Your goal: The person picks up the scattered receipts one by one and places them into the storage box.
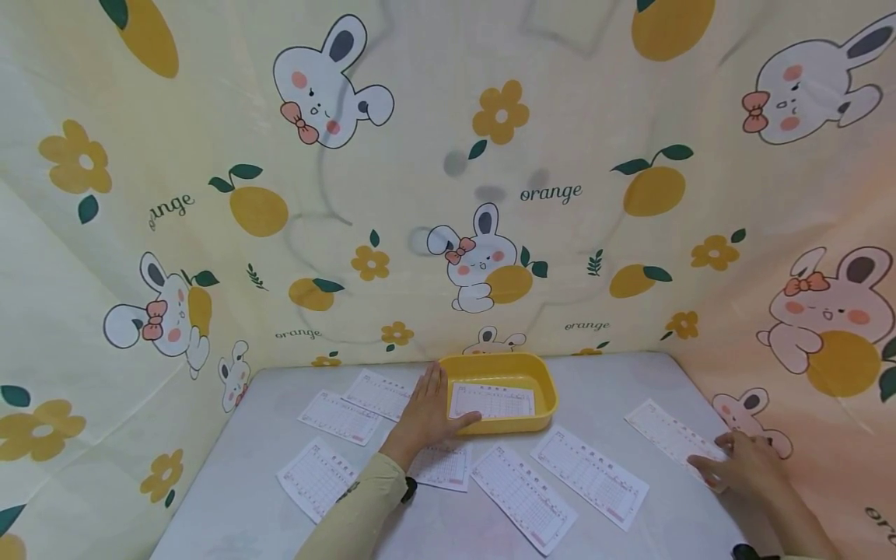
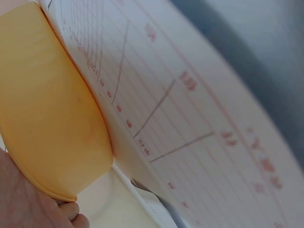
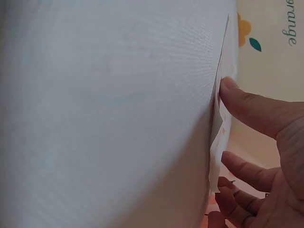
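Note:
A yellow tray stands at the back middle of the table with one printed paper slip lying in it. My left hand rests against the tray's near left corner, fingers straight along its left wall and thumb along the front wall. The left wrist view shows the tray's corner above my palm, and a slip close up. At the right, my right hand pinches the near end of another slip. Its thumb is on the slip's edge, which is slightly lifted.
Several more slips lie flat on the grey table, at the left and in front of the tray. A cartoon rabbit-and-orange cloth walls in the back and both sides.

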Demonstrator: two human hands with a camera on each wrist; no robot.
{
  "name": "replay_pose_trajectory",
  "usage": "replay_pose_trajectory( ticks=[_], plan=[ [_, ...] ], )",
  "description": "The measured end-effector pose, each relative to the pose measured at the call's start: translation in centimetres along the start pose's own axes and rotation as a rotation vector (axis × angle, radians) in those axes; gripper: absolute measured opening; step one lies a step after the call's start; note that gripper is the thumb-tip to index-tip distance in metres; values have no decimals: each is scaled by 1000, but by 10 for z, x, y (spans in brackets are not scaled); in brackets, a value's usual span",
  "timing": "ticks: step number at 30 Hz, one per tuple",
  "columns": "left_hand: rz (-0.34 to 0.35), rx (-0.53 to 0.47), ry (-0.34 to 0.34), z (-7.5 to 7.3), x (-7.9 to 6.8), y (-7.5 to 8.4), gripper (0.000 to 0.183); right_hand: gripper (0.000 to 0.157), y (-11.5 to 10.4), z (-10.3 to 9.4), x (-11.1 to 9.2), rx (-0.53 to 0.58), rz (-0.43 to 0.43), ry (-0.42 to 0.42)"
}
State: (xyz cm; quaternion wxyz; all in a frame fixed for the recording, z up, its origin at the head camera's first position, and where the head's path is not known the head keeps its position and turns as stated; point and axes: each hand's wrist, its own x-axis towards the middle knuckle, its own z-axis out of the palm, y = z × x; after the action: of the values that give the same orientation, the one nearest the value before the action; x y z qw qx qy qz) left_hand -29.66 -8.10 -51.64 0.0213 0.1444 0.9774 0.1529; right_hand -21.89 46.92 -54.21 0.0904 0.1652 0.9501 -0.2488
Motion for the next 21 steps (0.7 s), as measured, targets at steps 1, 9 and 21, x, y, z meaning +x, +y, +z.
replay_pose_trajectory(
  ticks=[1,9,21],
  plan=[
    [2,1,0,0,0,0,126,111,-1,0,0,6,14,-2],
    [7,18,1,2,1,-1,126,108,-3,0,-1,1,41,6],
    [-1,18,5,5,2,-2,126,107,-2,-2,2,-36,34,-38]
  ],
)
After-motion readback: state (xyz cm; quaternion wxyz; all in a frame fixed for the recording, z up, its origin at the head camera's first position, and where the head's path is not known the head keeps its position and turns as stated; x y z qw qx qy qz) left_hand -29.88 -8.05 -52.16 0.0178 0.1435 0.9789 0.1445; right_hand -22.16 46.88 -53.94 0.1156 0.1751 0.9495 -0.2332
